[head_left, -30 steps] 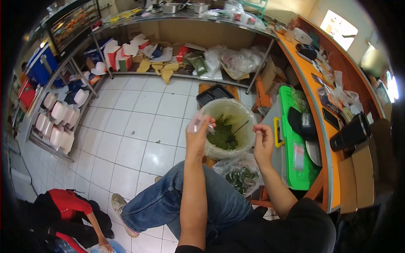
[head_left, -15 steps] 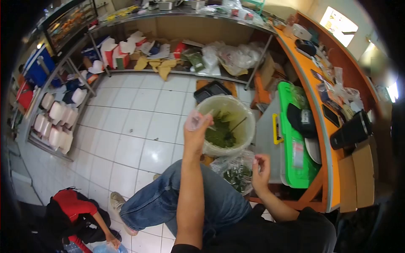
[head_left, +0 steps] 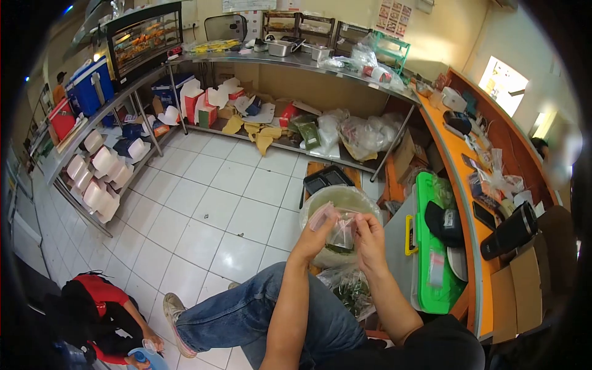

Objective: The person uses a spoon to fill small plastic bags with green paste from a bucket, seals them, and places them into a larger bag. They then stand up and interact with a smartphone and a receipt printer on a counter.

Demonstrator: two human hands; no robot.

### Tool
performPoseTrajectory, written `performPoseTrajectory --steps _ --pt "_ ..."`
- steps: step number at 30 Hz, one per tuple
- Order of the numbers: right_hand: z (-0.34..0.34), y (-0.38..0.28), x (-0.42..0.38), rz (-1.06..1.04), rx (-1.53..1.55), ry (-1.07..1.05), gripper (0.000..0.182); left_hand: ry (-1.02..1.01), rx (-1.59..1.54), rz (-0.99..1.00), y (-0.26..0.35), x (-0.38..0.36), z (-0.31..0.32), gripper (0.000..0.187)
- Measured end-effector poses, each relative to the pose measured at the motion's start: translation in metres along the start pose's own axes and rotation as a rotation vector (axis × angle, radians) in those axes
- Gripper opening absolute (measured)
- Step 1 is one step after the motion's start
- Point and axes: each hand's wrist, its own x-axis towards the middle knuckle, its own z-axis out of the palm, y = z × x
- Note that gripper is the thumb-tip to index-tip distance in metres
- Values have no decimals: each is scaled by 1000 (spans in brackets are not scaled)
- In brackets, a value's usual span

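Note:
My left hand [head_left: 316,235] is closed round a small bunch of clear plastic bags [head_left: 321,216] with pinkish edges. My right hand [head_left: 371,242] pinches the edge of a clear zip bag [head_left: 344,230], which stretches between both hands. Behind and below them stands a large pale bucket [head_left: 313,198] with a plastic liner; my hands and the bag hide most of its green contents. Closer to my knee, a clear plastic sack [head_left: 354,291] holds dark green leaves.
Black trays [head_left: 325,177] lie on a wooden stool beyond the bucket. At right stands a grey bin with a green lid [head_left: 441,290], beside an orange counter [head_left: 453,148]. A co-worker in a red sleeve [head_left: 114,293] crouches at lower left over a blue basin [head_left: 154,359].
My right hand has risen from beside the leaf sack to meet my left hand and now grips the zip bag. My view has tilted up, showing more of the steel table.

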Motion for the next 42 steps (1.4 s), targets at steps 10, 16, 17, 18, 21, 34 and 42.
performPoseTrajectory --steps 10,16,17,18,21,34,42 --pt "-6 -41 4 -85 -319 -126 25 84 -175 -114 15 1 1 21" --pt "-9 -42 8 -99 -528 -208 31 -62 -20 -70 23 -3 5 20" --pt "-10 -42 10 -98 -529 -210 31 -73 -74 -107 27 -5 6 23" --pt "-11 -43 11 -122 -582 -205 32 -71 -75 -107 25 -5 5 23" --pt "-10 -43 14 -179 -670 -200 31 -126 -16 -85 16 -2 3 31" --pt "19 -40 -2 -902 -1392 153 28 41 31 10 7 0 2 32" --pt "7 -7 6 -37 -484 -80 23 10 162 55 17 -6 5 23"
